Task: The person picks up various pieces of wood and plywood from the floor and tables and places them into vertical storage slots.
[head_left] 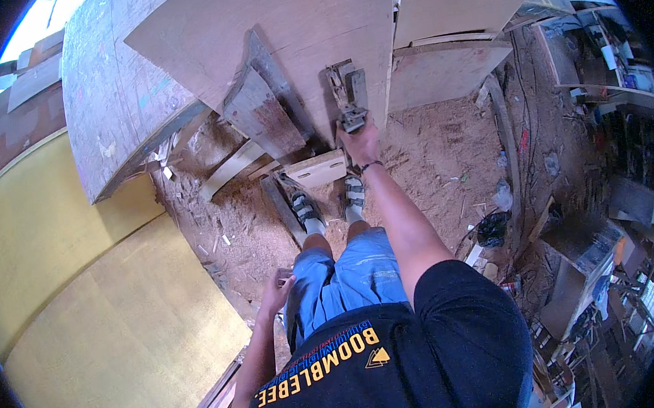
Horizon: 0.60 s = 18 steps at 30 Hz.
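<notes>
My right hand (360, 139) reaches forward and is closed on the near end of a worn tool of wooden bars with a dark metal part (348, 100); its exact kind I cannot make out. That tool lies against a large plywood sheet (253, 16). My left hand (275, 292) hangs beside my left thigh, fingers loosely bent and apart, and appears to hold nothing. Just ahead of my sandalled feet is a pale wooden piece with two slots (317, 170). Dark-stained boards (264, 114) lean on the plywood behind it.
Yellowish panels (123, 324) spread along the left, below a paint-marked tabletop (117, 82). Wood scraps and chips litter the dirt floor (431, 174). A long timber (509, 153) lies to the right, near a black plastic bag (492, 229) and cluttered shelves (597, 56).
</notes>
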Tool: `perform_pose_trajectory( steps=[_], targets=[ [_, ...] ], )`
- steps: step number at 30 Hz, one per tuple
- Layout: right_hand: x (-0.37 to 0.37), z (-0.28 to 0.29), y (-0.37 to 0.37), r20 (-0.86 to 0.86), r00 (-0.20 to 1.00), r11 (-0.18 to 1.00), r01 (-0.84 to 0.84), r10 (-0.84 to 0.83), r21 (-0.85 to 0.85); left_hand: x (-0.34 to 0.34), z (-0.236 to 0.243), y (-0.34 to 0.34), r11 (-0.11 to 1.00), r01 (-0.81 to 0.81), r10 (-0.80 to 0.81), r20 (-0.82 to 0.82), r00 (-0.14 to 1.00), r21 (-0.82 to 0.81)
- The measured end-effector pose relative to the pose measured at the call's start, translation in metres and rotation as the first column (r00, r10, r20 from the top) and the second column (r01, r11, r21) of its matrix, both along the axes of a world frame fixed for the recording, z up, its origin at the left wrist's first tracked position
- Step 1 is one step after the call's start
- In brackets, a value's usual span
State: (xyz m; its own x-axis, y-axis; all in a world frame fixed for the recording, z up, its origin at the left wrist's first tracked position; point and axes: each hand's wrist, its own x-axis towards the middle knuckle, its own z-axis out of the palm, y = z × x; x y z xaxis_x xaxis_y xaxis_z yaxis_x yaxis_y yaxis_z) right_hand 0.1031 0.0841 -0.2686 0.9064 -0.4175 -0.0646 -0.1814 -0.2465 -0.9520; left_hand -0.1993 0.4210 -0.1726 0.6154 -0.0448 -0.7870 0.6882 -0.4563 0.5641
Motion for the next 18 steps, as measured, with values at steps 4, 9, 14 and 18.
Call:
perform_pose_trajectory(
  steps=[4, 9, 14, 18],
  targets=[
    [-0.026, 0.014, -0.044, 0.069, 0.986, 0.604, 0.038, -0.153, 0.796, 0.017, 0.003, -0.007, 0.999, -0.004, 0.009, 0.115, 0.993, -0.045],
    [-0.048, 0.19, -0.073, 0.297, 0.954, 0.975, -0.028, -0.04, 0.221, 0.059, 0.011, -0.038, 0.992, 0.125, -0.111, 0.338, 0.934, -0.018],
    [-0.061, 0.309, -0.096, 0.418, 0.908, 0.989, -0.088, 0.029, 0.123, 0.161, 0.088, -0.126, 0.95, 0.312, -0.261, 0.548, 0.795, 0.0],
    [-0.074, 0.376, -0.094, 0.38, 0.913, 0.98, -0.187, 0.147, 0.071, 0.218, 0.146, -0.206, 0.91, 0.4, -0.322, 0.788, 0.524, 0.107]
  ],
)
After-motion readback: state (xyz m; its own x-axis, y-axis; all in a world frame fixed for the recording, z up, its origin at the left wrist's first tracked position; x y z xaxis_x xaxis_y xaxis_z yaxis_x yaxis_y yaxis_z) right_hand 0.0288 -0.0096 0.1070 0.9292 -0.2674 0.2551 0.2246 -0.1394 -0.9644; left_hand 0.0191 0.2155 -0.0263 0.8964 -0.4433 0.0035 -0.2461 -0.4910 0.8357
